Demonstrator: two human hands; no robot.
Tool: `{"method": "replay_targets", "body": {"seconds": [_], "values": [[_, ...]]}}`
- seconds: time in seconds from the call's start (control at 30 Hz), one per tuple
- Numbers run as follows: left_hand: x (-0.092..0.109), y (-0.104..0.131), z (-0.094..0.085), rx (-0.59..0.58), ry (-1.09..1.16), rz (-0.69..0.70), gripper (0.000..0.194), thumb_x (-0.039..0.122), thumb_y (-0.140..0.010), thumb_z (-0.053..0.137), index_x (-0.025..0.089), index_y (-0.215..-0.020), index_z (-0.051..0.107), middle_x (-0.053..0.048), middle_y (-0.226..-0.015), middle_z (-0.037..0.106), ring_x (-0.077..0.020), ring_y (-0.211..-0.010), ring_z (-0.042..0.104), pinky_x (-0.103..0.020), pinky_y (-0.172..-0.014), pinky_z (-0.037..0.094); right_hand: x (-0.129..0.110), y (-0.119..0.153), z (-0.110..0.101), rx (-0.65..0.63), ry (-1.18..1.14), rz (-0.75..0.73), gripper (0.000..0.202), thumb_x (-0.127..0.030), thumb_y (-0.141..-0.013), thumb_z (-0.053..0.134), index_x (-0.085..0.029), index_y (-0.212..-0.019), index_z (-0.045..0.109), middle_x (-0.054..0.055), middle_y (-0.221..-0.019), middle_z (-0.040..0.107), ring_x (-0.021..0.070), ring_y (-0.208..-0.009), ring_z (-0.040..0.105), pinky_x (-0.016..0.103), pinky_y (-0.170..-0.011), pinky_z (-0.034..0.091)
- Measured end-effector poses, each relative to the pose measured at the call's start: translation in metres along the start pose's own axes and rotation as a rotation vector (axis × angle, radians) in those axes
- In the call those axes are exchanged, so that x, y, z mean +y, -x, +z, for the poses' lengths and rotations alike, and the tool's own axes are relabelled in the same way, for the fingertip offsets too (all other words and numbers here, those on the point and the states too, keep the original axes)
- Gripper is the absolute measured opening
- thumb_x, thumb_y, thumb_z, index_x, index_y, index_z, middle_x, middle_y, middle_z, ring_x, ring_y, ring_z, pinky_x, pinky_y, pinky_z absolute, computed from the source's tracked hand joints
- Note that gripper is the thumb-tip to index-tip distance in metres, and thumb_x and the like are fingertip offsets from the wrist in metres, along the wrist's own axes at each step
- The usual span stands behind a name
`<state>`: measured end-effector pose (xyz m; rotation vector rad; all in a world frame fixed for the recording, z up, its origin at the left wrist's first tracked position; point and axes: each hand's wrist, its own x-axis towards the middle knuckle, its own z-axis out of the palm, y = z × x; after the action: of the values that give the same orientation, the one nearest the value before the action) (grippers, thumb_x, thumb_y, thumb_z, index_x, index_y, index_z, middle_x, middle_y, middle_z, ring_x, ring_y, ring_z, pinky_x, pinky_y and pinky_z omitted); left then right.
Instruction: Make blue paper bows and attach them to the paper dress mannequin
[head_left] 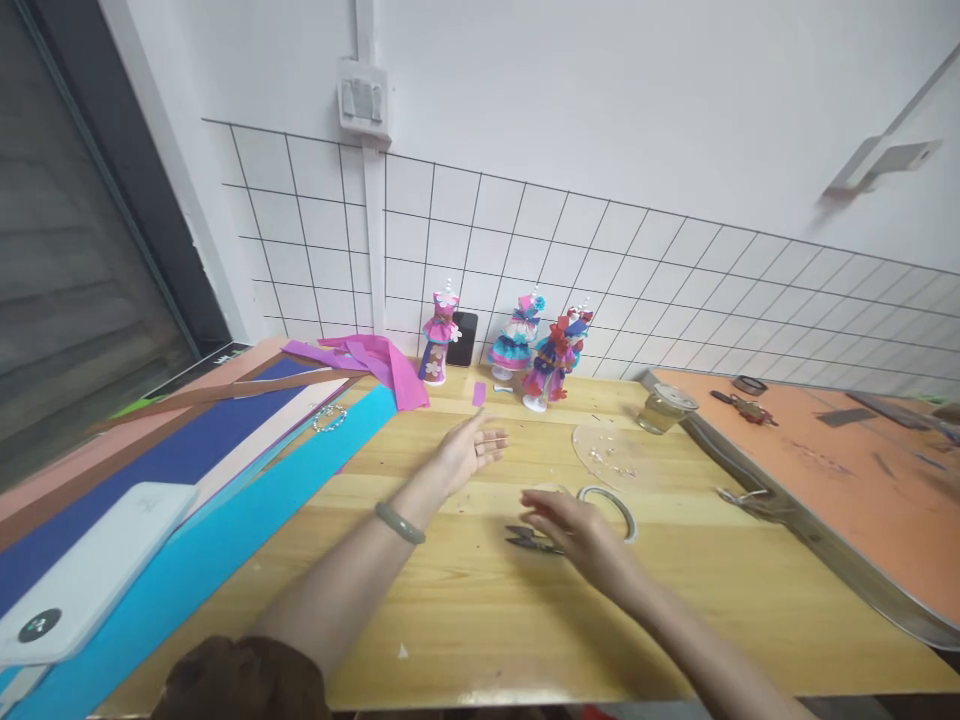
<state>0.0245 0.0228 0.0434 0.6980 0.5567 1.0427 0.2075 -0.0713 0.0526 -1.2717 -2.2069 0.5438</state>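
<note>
My left hand (469, 452), with a bangle (400, 523) on its wrist, is over the wooden table with its fingers spread and nothing in it. Just beyond its fingertips lies a small purple piece (479, 393). My right hand (562, 515) hovers above the dark scissors (529, 540), its fingers extended and slightly blurred, holding nothing visible. It partly hides the scissors. A pale ring-shaped roll (626, 517) lies right beside that hand. Behind it, a round clear disc (607, 455) carries small beads.
Several small dressed figures (512, 345) stand by the wall near a dark phone (463, 340). Coloured paper strips (277, 480), a beaded bracelet (330, 418) and a white device (94, 570) are at left. A jar (666, 408) and orange surface (847, 470) are at right.
</note>
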Motion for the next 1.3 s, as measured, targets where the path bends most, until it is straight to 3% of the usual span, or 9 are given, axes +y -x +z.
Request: {"method": "replay_targets", "body": {"seconds": [0.1, 0.17, 0.37, 0.47, 0.57, 0.67, 0.8, 1.0, 1.3], "values": [[-0.003, -0.043, 0.006, 0.100, -0.281, 0.069, 0.038, 0.034, -0.065, 0.065, 0.015, -0.096, 0.053, -0.011, -0.086, 0.061, -0.0153, -0.075, 0.058, -0.029, -0.070, 0.043, 0.035, 0.014, -0.045, -0.012, -0.079, 0.219, 0.029, -0.038, -0.081, 0.041, -0.018, -0.094, 0.059, 0.005, -0.069, 0.064, 0.0172, -0.063, 0.062, 0.031, -0.062, 0.050], [-0.006, -0.075, 0.007, 0.163, -0.361, 0.147, 0.037, 0.027, -0.063, 0.066, 0.015, -0.096, 0.054, -0.008, -0.080, 0.061, -0.0128, -0.068, 0.056, -0.026, -0.063, 0.042, 0.060, 0.005, -0.066, 0.065, -0.037, 0.235, 0.032, -0.040, -0.081, 0.040, -0.017, -0.092, 0.059, 0.005, -0.067, 0.061, 0.0173, -0.063, 0.060, 0.032, -0.063, 0.049], [-0.012, -0.144, 0.009, 0.212, -0.398, 0.297, 0.032, 0.020, -0.061, 0.067, 0.013, -0.091, 0.056, -0.003, -0.068, 0.057, -0.0099, -0.060, 0.051, -0.024, -0.059, 0.040, 0.118, -0.084, -0.113, 0.382, 0.045, 0.314, 0.044, -0.049, -0.076, 0.042, -0.013, -0.096, 0.059, 0.004, -0.070, 0.057, 0.0150, -0.060, 0.052, 0.027, -0.052, 0.042], [-0.013, -0.165, 0.009, 0.210, -0.412, 0.347, 0.030, 0.019, -0.060, 0.067, 0.013, -0.088, 0.058, -0.004, -0.068, 0.059, -0.0118, -0.064, 0.052, -0.027, -0.065, 0.042, 0.121, -0.138, -0.144, 0.549, 0.092, 0.250, 0.055, -0.054, -0.071, 0.047, -0.012, -0.106, 0.055, 0.000, -0.061, 0.051, 0.0128, -0.054, 0.047, 0.024, -0.049, 0.038], [-0.017, -0.183, 0.007, 0.203, -0.444, 0.378, 0.031, 0.018, -0.061, 0.066, 0.014, -0.091, 0.058, -0.005, -0.071, 0.060, -0.0135, -0.067, 0.054, -0.030, -0.069, 0.042, 0.110, -0.188, -0.173, 0.648, 0.174, 0.188, 0.060, -0.059, -0.068, 0.048, -0.014, -0.108, 0.055, 0.003, -0.068, 0.056, 0.0140, -0.061, 0.049, 0.026, -0.056, 0.039], [-0.022, -0.195, 0.004, 0.208, -0.491, 0.396, 0.034, 0.018, -0.063, 0.065, 0.012, -0.095, 0.057, -0.006, -0.075, 0.061, -0.0139, -0.068, 0.054, -0.032, -0.072, 0.042, 0.099, -0.228, -0.185, 0.527, 0.214, 0.222, 0.059, -0.062, -0.068, 0.044, -0.012, -0.096, 0.061, 0.005, -0.068, 0.060, 0.0145, -0.061, 0.051, 0.027, -0.058, 0.038], [-0.020, -0.196, 0.002, 0.188, -0.550, 0.431, 0.037, 0.018, -0.063, 0.064, 0.012, -0.099, 0.056, -0.006, -0.076, 0.061, -0.0141, -0.070, 0.055, -0.032, -0.074, 0.042, 0.100, -0.253, -0.179, 0.397, 0.281, 0.243, 0.055, -0.060, -0.070, 0.043, -0.010, -0.072, 0.064, 0.004, -0.054, 0.056, 0.0124, -0.051, 0.047, 0.025, -0.052, 0.035], [-0.009, -0.177, 0.008, 0.199, -0.580, 0.494, 0.042, 0.018, -0.056, 0.071, 0.014, -0.096, 0.059, -0.007, -0.080, 0.060, -0.0167, -0.076, 0.054, -0.034, -0.077, 0.041, 0.098, -0.246, -0.175, 0.403, 0.257, 0.190, 0.050, -0.055, -0.074, 0.042, -0.010, -0.065, 0.062, 0.005, -0.054, 0.058, 0.0112, -0.048, 0.047, 0.023, -0.049, 0.036], [0.009, -0.114, 0.013, 0.090, -0.637, 0.632, 0.045, 0.023, -0.060, 0.069, 0.017, -0.102, 0.058, -0.010, -0.099, 0.060, -0.0203, -0.093, 0.053, -0.032, -0.081, 0.039, 0.029, -0.214, -0.161, 0.311, 0.128, 0.144, 0.053, -0.058, -0.072, 0.045, -0.008, -0.069, 0.063, 0.005, -0.054, 0.057, 0.0076, -0.042, 0.043, 0.020, -0.041, 0.033]]}}
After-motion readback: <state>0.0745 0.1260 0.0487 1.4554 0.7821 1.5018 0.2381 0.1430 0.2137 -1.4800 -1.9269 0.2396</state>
